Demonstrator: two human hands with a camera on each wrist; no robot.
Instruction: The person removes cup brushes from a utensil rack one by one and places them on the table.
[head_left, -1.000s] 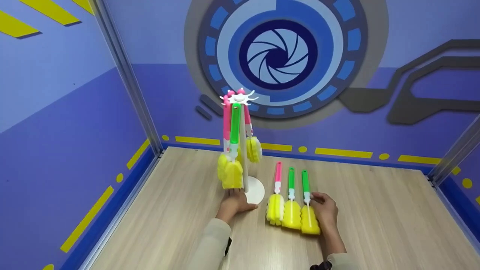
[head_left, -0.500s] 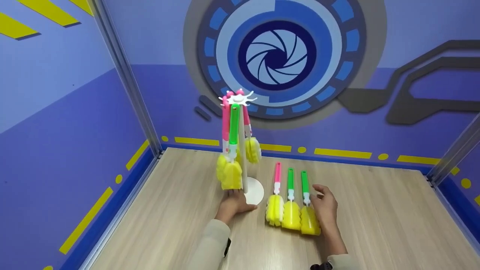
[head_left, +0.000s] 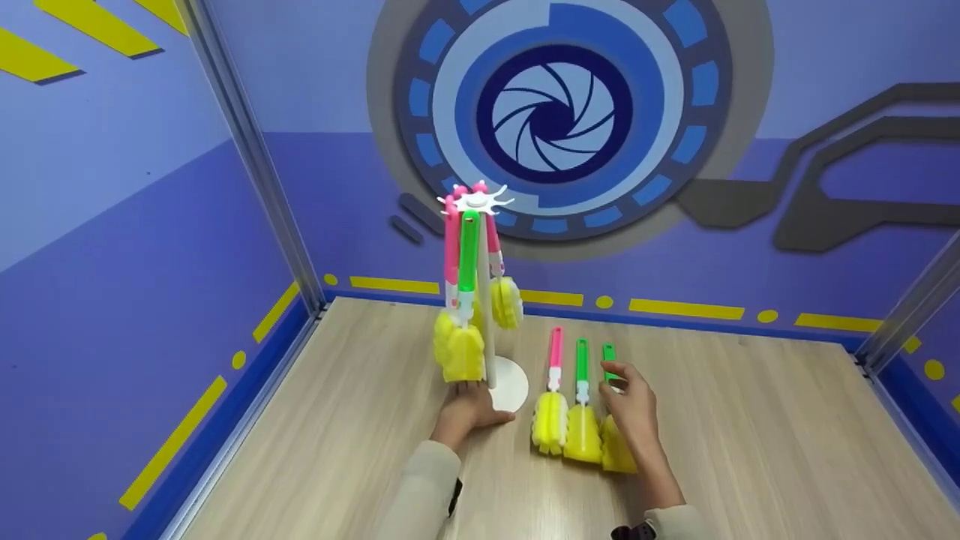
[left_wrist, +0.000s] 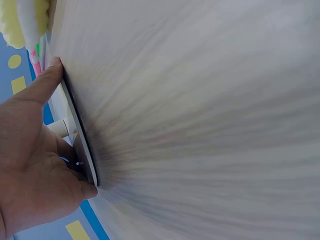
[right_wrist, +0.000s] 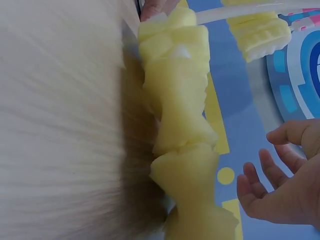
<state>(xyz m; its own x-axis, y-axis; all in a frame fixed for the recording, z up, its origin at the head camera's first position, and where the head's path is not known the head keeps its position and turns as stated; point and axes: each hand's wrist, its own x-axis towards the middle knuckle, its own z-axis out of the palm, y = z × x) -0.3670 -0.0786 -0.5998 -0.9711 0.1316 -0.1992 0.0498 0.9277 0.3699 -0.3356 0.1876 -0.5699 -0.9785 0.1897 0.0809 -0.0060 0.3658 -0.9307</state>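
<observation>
A white stand (head_left: 486, 315) with a round base (head_left: 513, 386) and a ring of hooks on top bears several sponge bottle brushes with pink or green handles. My left hand (head_left: 466, 411) holds the base at its near edge; in the left wrist view its thumb and fingers span the rim. To the right lie three brushes in a row: a pink-handled brush (head_left: 550, 424), a green-handled brush (head_left: 583, 431) and a second green-handled brush (head_left: 618, 450). Over this last one hovers my right hand (head_left: 631, 405), fingers loosely bent and holding nothing, partly hiding its handle.
The wooden tabletop (head_left: 765, 442) runs back to a blue patterned wall (head_left: 315, 187). Metal frame posts (head_left: 259, 150) stand at the corners. The hanging green brush (head_left: 465, 352) overhangs the left hand.
My right hand has shifted left and slightly up, from beside the rightmost green brush to over its handle. The left hand and the stand have stayed in place.
</observation>
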